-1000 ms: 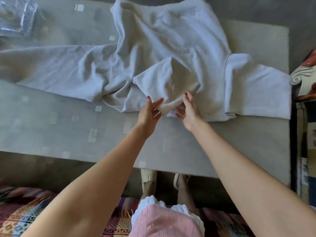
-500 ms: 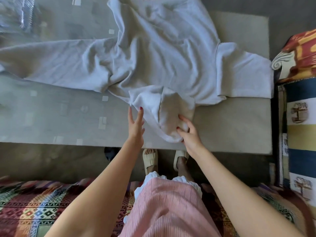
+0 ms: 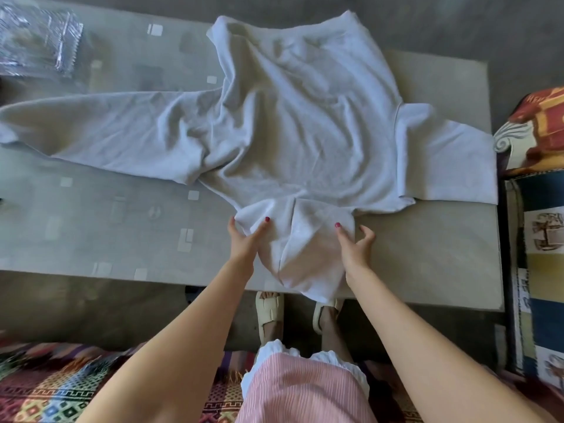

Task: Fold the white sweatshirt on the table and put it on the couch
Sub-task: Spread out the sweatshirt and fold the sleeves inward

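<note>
Hood pulled nearer, points nearward; white sweatshirt spans left-right.

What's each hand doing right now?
Left hand: pinching the white fabric sweatshirt at the hood's left edge.
Right hand: pinching it at the hood's right edge.
</note>
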